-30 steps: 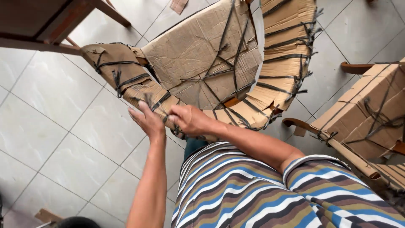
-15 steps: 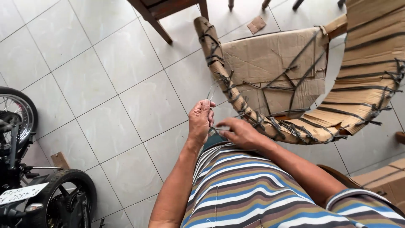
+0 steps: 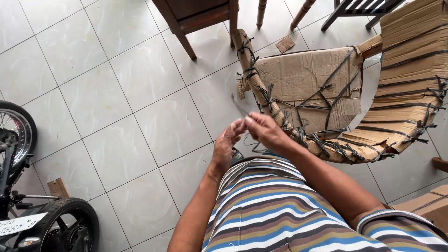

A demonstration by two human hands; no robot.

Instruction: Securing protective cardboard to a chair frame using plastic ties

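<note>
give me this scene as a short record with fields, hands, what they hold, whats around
left hand: raised, fingertips pinched on a thin dark strap
right hand: meeting the left, pinching the same strap
nearest thing: cardboard-wrapped chair frame, bound with dark straps, right of the hands
floor: pale tiles
upper area: dark wooden furniture legs
left edge: motorbike wheels
clothing: striped shirt

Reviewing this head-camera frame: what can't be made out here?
- Head view: the strap between the left hand and right hand is thin and blurred; the grip is unclear.
- The wrapped chair runs off the right edge.
- The motorcycle is cut by the left edge.
</note>
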